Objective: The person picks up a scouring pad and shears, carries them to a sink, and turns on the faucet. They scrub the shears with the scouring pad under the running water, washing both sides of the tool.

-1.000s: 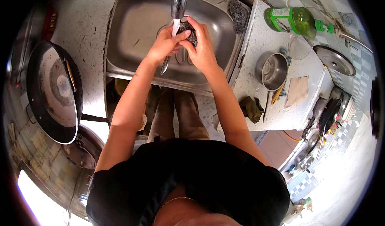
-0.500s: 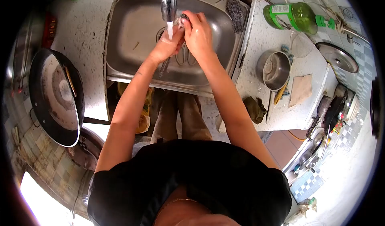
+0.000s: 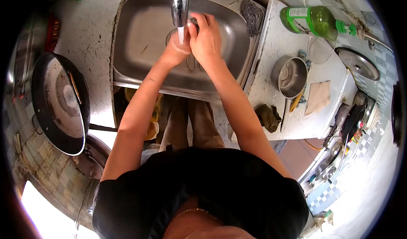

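Under the running tap, both hands are together above the sink. My right hand is closed with its fingers curled round a small dark grey, rough-textured thing that looks like a scourer. Water falls from the spout onto my left hand, which is wet and pressed against the right one. Its fingers are mostly hidden behind the right hand, so what they hold does not show. A dark steel wool scourer lies on the right rim of the sink.
On the right counter are a green soap bottle on its side, a small metal pot, a dark cloth, a beige cloth and a metal lid. A large frying pan is at the left.
My right hand has turned and now covers more of the left fingers and the dark grey thing. Both hands stay close together under the water.
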